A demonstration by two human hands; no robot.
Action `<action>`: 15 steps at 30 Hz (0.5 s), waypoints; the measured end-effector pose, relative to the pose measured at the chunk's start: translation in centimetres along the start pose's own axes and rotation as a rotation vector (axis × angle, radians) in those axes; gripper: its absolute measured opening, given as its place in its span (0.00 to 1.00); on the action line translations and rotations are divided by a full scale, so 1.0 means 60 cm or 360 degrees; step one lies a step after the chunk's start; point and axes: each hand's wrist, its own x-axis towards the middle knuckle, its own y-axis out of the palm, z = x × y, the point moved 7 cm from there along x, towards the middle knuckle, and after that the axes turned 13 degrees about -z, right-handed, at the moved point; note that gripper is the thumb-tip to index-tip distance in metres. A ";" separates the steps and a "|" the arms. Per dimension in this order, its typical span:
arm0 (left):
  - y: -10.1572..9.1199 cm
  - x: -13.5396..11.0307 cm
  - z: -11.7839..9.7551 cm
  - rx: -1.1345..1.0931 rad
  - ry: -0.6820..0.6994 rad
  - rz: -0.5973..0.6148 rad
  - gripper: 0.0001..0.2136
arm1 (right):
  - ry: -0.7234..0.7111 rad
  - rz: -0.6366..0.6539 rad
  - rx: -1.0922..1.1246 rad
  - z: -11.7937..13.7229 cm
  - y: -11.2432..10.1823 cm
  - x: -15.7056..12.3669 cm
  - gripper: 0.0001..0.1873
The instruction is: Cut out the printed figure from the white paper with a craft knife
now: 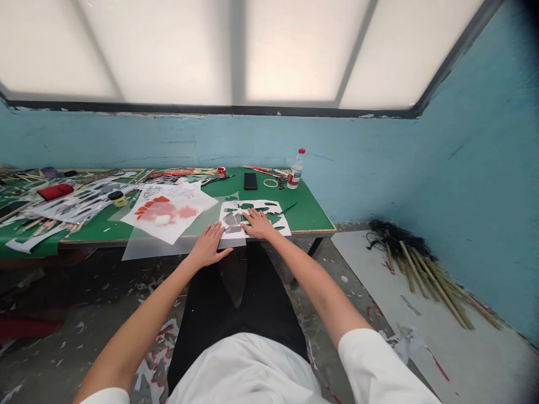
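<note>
A white paper sheet with cut-out shapes (275,209) lies near the front edge of the green table (311,216). My left hand (208,244) rests at its left border, fingers stretched out and thumb apart, over the table's edge. On the middle of the cut sheet lies my right hand (257,223), flat with fingers spread. Grey printed patches (231,220) show between the two hands. A thin green-handled tool (288,207) lies at the sheet's right side. Under my left hand a translucent sheet (143,247) hangs over the front edge.
Left of my hands lies a paper with red paint (179,227). A yellow-labelled jar (117,198), black phone (250,180), tape roll (270,183) and water bottle (295,171) stand or lie around. Bamboo sticks (438,280) lie on the floor at right.
</note>
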 end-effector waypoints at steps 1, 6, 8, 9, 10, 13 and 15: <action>0.001 0.000 -0.001 0.0002 0.0000 -0.0003 0.29 | 0.0014 -0.0018 0.0002 -0.001 -0.001 0.004 0.25; 0.002 -0.001 -0.004 0.0021 0.0005 -0.0028 0.29 | 0.0195 -0.0202 -0.0014 -0.015 -0.019 0.067 0.20; 0.001 -0.001 -0.005 0.0033 0.0007 -0.0041 0.29 | 0.0288 -0.0270 -0.0022 -0.022 -0.028 0.108 0.20; 0.000 -0.001 -0.005 0.0038 0.0008 -0.0048 0.28 | 0.0327 -0.0289 -0.0022 -0.025 -0.030 0.129 0.20; 0.000 -0.001 -0.006 0.0042 0.0009 -0.0054 0.28 | 0.0362 -0.0293 -0.0017 -0.027 -0.031 0.149 0.20; -0.002 0.000 -0.008 0.0049 0.0012 -0.0069 0.27 | 0.0446 -0.0214 0.0031 -0.033 -0.018 0.195 0.19; -0.002 0.000 -0.009 0.0049 0.0015 -0.0078 0.27 | 0.0503 -0.0136 0.0088 -0.037 -0.002 0.212 0.19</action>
